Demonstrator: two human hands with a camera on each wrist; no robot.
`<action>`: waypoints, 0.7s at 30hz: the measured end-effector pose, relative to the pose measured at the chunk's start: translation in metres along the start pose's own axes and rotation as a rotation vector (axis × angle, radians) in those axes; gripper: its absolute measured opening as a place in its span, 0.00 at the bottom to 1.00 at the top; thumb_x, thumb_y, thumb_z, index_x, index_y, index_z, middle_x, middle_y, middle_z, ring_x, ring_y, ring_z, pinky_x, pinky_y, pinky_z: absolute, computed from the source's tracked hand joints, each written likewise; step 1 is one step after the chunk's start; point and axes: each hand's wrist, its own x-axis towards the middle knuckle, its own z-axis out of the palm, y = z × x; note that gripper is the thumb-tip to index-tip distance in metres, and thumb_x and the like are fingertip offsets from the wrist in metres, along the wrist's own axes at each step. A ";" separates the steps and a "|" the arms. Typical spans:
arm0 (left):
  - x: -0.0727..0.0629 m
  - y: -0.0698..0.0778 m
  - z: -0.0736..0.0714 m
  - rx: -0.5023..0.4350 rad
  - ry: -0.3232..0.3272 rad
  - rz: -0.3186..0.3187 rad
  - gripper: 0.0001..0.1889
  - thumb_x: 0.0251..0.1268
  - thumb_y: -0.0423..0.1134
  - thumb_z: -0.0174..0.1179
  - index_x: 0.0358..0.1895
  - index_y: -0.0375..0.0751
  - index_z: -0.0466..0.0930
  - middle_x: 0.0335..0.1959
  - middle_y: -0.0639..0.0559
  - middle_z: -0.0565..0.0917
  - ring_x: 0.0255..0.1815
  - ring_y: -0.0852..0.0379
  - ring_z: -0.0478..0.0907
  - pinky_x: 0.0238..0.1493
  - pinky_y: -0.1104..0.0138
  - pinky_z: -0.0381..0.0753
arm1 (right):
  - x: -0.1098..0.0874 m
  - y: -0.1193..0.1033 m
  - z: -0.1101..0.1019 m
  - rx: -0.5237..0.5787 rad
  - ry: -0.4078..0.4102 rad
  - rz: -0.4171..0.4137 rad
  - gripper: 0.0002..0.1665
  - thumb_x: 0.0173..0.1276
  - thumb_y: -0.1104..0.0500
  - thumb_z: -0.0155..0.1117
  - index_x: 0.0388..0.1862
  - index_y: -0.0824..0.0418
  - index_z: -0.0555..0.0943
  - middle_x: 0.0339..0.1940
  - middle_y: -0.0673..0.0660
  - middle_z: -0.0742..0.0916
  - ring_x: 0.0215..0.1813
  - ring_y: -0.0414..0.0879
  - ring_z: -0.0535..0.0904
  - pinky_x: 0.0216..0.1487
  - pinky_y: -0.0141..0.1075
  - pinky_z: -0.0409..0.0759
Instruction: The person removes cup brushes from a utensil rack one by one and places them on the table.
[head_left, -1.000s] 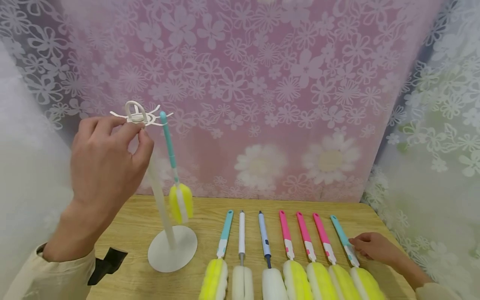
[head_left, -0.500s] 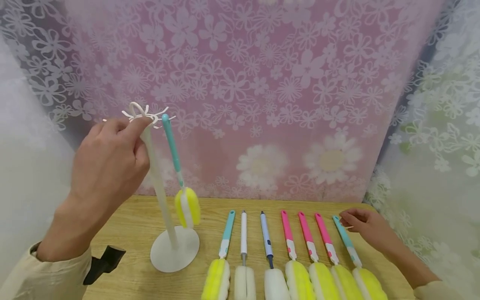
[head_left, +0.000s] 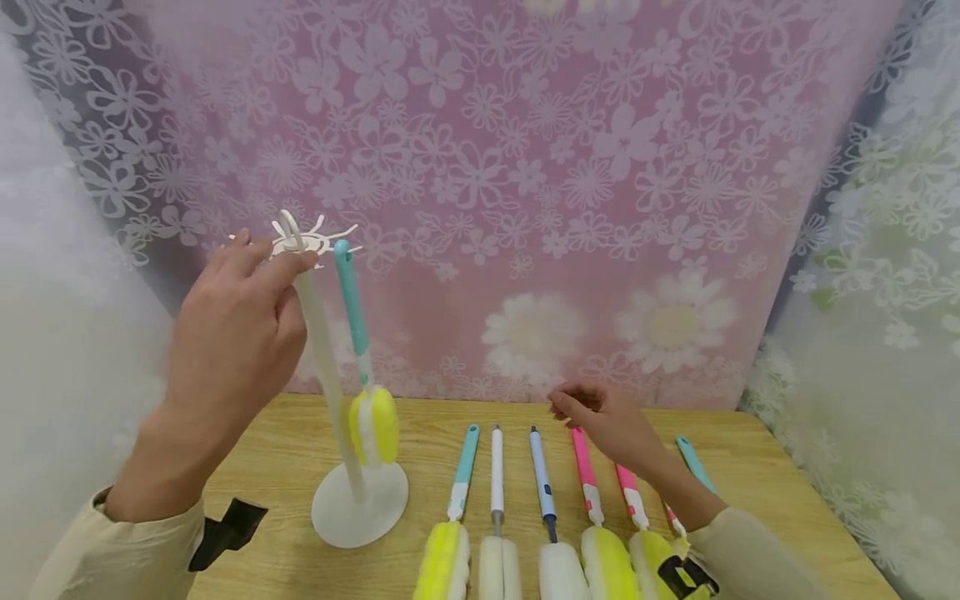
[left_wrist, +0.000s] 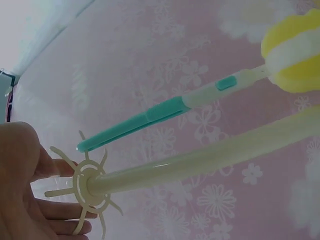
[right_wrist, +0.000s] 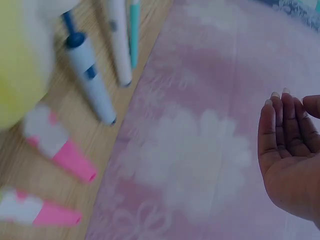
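My left hand is at the top of a white hanging stand, its fingertips touching the ring of hooks. The fingers look mostly straight in the left wrist view. From one hook hangs a bottle brush with a teal handle and a yellow-and-white sponge head. My right hand hovers over the far ends of the handles lying on the table, nearest a pink-handled bottle brush. In the right wrist view its fingers are loosely curved and hold nothing.
Along the wooden table lie a teal brush, a white one, a light blue one and further pink ones. Another teal handle lies far right, partly behind my forearm. Floral curtains surround the table.
My right hand has left the far-right teal brush and swung left and up over the pink handles, holding nothing. The hook ring has turned a little, with my left hand still at it.
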 end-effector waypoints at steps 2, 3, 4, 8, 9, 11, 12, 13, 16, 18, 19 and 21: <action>-0.001 0.001 0.005 -0.023 0.033 -0.020 0.19 0.62 0.35 0.44 0.46 0.35 0.83 0.49 0.33 0.80 0.61 0.34 0.70 0.70 0.55 0.57 | 0.009 -0.011 0.014 0.007 -0.017 -0.036 0.16 0.72 0.49 0.56 0.45 0.60 0.81 0.36 0.54 0.84 0.40 0.47 0.81 0.43 0.38 0.82; -0.001 0.001 0.007 -0.022 0.052 -0.025 0.19 0.63 0.39 0.45 0.46 0.35 0.84 0.48 0.33 0.80 0.61 0.34 0.70 0.69 0.55 0.57 | 0.013 -0.016 0.021 0.012 -0.018 -0.058 0.15 0.71 0.49 0.57 0.44 0.59 0.81 0.36 0.53 0.84 0.39 0.47 0.81 0.43 0.39 0.82; -0.001 0.001 0.009 -0.017 0.073 -0.023 0.19 0.65 0.42 0.46 0.45 0.35 0.84 0.47 0.33 0.81 0.59 0.34 0.71 0.69 0.55 0.58 | 0.018 -0.021 0.027 0.029 -0.019 -0.081 0.14 0.71 0.50 0.57 0.44 0.59 0.82 0.36 0.53 0.84 0.39 0.47 0.81 0.43 0.40 0.82; 0.001 0.001 0.016 0.034 0.144 -0.018 0.22 0.70 0.51 0.49 0.39 0.34 0.84 0.42 0.32 0.82 0.54 0.34 0.75 0.67 0.53 0.62 | 0.037 -0.044 0.054 0.112 -0.031 -0.153 0.16 0.71 0.51 0.57 0.48 0.60 0.82 0.39 0.54 0.85 0.41 0.47 0.82 0.45 0.44 0.82; 0.001 0.002 0.017 0.042 0.154 -0.022 0.22 0.70 0.51 0.49 0.38 0.34 0.83 0.41 0.31 0.82 0.53 0.34 0.75 0.67 0.54 0.62 | 0.041 -0.051 0.062 0.138 -0.035 -0.166 0.16 0.71 0.51 0.58 0.49 0.60 0.82 0.40 0.54 0.85 0.41 0.47 0.82 0.45 0.44 0.82; 0.002 0.002 0.019 0.057 0.174 -0.018 0.20 0.71 0.49 0.50 0.36 0.33 0.82 0.38 0.31 0.82 0.51 0.34 0.76 0.67 0.55 0.62 | 0.049 -0.065 0.077 0.178 -0.050 -0.192 0.18 0.71 0.51 0.57 0.53 0.60 0.81 0.44 0.54 0.85 0.43 0.46 0.82 0.47 0.42 0.81; 0.003 0.002 0.019 0.063 0.178 -0.016 0.20 0.70 0.47 0.51 0.35 0.33 0.82 0.37 0.31 0.82 0.51 0.34 0.76 0.67 0.55 0.62 | 0.052 -0.072 0.085 0.188 -0.054 -0.204 0.18 0.71 0.52 0.58 0.55 0.59 0.80 0.46 0.54 0.85 0.45 0.46 0.82 0.47 0.41 0.81; 0.003 0.002 0.019 0.070 0.181 -0.015 0.19 0.70 0.46 0.51 0.35 0.32 0.82 0.37 0.31 0.82 0.51 0.34 0.76 0.68 0.56 0.61 | 0.056 -0.079 0.092 0.196 -0.059 -0.220 0.19 0.71 0.52 0.58 0.56 0.59 0.80 0.47 0.53 0.85 0.46 0.45 0.81 0.48 0.39 0.80; 0.004 0.003 0.019 0.091 0.184 -0.007 0.17 0.69 0.44 0.51 0.34 0.31 0.82 0.37 0.30 0.82 0.50 0.33 0.76 0.68 0.55 0.60 | 0.063 -0.101 0.113 0.200 -0.067 -0.264 0.22 0.70 0.51 0.60 0.60 0.58 0.77 0.51 0.51 0.84 0.49 0.42 0.80 0.50 0.36 0.79; 0.004 0.004 0.019 0.101 0.186 -0.003 0.17 0.69 0.43 0.51 0.34 0.31 0.81 0.37 0.30 0.82 0.51 0.32 0.76 0.68 0.55 0.60 | 0.066 -0.114 0.123 0.195 -0.063 -0.273 0.25 0.68 0.50 0.62 0.62 0.57 0.76 0.52 0.50 0.83 0.50 0.41 0.80 0.51 0.35 0.78; 0.004 0.004 0.020 0.102 0.184 -0.002 0.17 0.69 0.43 0.51 0.34 0.31 0.81 0.37 0.31 0.82 0.51 0.32 0.76 0.68 0.54 0.60 | 0.067 -0.119 0.126 0.191 -0.058 -0.272 0.26 0.67 0.50 0.63 0.62 0.56 0.76 0.51 0.49 0.83 0.50 0.41 0.80 0.51 0.34 0.78; 0.005 0.005 0.020 0.097 0.181 -0.003 0.17 0.69 0.43 0.51 0.34 0.31 0.81 0.36 0.31 0.82 0.51 0.32 0.76 0.68 0.54 0.60 | 0.069 -0.127 0.130 0.178 -0.032 -0.258 0.26 0.65 0.49 0.65 0.61 0.54 0.77 0.49 0.47 0.83 0.48 0.40 0.80 0.50 0.33 0.78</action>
